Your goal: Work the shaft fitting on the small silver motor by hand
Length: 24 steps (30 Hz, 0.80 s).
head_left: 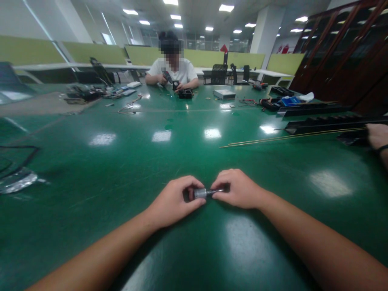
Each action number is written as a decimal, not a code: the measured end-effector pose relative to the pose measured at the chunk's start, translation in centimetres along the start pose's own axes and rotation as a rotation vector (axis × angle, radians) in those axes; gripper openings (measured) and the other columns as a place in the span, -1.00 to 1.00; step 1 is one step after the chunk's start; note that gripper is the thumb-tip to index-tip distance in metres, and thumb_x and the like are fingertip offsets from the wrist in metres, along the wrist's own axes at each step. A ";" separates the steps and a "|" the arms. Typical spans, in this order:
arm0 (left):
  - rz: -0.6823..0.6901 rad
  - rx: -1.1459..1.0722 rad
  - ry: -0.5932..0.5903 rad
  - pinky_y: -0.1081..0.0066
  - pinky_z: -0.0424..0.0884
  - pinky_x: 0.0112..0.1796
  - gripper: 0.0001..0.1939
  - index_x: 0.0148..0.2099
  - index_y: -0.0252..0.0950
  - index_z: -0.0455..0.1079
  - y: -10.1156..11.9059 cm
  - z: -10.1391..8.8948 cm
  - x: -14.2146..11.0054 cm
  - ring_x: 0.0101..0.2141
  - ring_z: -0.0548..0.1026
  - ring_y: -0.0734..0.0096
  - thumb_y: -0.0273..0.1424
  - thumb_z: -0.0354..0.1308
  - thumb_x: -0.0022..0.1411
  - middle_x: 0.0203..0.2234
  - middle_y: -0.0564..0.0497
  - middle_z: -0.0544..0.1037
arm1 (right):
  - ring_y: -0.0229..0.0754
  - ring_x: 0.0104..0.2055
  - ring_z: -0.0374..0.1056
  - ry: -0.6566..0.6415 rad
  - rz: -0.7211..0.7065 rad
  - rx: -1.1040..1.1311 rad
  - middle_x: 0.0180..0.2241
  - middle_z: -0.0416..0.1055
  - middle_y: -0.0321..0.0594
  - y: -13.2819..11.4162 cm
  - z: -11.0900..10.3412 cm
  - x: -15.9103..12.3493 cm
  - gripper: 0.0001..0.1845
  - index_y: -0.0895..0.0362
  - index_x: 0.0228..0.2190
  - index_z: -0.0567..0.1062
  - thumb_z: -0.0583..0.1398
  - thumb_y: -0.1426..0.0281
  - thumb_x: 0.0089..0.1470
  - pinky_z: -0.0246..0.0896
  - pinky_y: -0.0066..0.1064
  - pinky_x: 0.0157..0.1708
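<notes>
Silver cylindrical part with thin dark shaft, held between both hands just above or on the green table.

Left hand (172,200): thumb and fingers closed around the silver cylindrical part (200,193), gripping it from the left side. Right hand (239,188): thumb and fingertips pinched on the thin dark shaft (210,192), which extends from the cylinder's right end. Part lies roughly horizontal, near the middle of the view; contact with the table cannot be determined. Fingertips of the two hands close together, slightly apart.

Surface around the hands: glossy green table (127,161), with ceiling-light reflections. Beyond the right hand, two thin yellowish rods (273,139) run toward long black ridged pieces (327,123). Another person's hand (377,135) at the right edge, beside those pieces.

Left edge: crumpled clear plastic bag (18,182) near a black cable (22,159).

Far side: person in white shirt (178,70) holding a dark handheld tool (166,76) over a small black assembly (185,93). Flat silver-grey box (224,94) to the right of it; heap of mixed dark parts (80,93) at far left.
</notes>
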<state>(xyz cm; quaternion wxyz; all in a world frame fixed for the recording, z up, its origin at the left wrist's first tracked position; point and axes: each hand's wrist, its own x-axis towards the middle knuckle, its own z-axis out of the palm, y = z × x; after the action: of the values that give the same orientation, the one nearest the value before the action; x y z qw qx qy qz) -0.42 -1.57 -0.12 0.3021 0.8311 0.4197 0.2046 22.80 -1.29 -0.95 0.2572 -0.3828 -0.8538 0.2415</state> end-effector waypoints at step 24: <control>-0.007 -0.013 -0.001 0.46 0.35 -0.38 -0.78 -0.15 -0.26 0.47 0.0 0.0 -0.1 -0.43 0.48 0.42 -0.30 0.28 0.16 -0.42 0.09 0.51 | -0.27 -0.40 0.40 -0.064 0.125 0.029 -0.43 0.52 -0.26 1.2 -1.8 -0.5 -0.89 0.15 -0.38 0.62 0.33 0.41 -0.04 0.23 -0.47 -0.39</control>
<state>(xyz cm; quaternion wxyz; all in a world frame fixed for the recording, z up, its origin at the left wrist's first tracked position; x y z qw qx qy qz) -0.51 -1.64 -0.12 0.3084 0.8277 0.4213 0.2057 24.87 -0.63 -0.42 0.2198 -0.4238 -0.8323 0.2817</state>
